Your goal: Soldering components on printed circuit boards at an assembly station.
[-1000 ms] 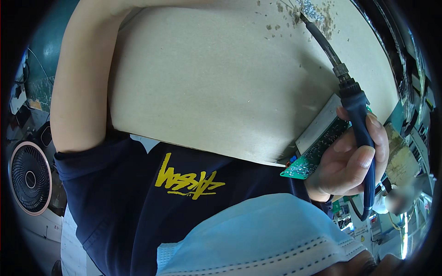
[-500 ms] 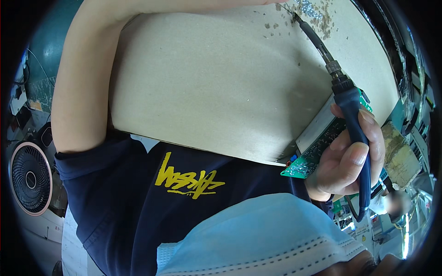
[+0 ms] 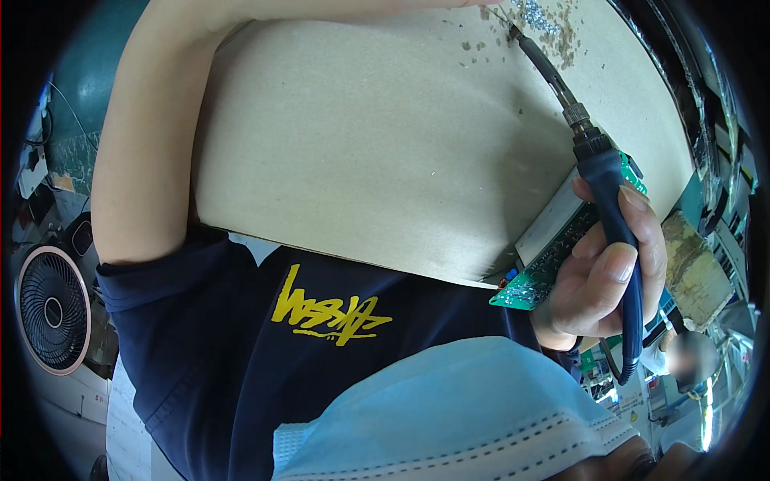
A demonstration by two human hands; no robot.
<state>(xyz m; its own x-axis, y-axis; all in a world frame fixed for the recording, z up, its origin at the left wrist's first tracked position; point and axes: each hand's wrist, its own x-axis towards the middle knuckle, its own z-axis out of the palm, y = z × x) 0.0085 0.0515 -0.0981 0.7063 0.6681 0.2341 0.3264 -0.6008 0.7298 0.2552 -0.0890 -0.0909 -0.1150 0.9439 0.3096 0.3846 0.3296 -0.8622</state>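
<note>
A dark blue soldering iron [image 3: 613, 188] lies across my right hand [image 3: 597, 276], its fingers closed around the handle. The iron's tip points to the upper edge of the view, beside a patch of silvery solder bits [image 3: 536, 14] and brown burnt spots. A thin wire-like strand shows near the tip. My left arm [image 3: 152, 136] bends over the work surface; of my left hand [image 3: 469, 3] only a sliver shows at the top edge, close to the strand, its fingers mostly out of view. Beneath my right hand sits a green circuit board [image 3: 521, 293], tilted and partly covered.
Brown card or paper [image 3: 337, 152] covers the work surface. A round fan [image 3: 53, 309] stands at the far left. Dark, shiny wrapped material [image 3: 682, 72] runs along the right edge. Beyond my right hand are a worn yellowish block [image 3: 698, 268] and a person [image 3: 662, 353].
My right hand and the soldering iron have shifted very slightly up and left. The left arm and circuit board look nearly unchanged.
</note>
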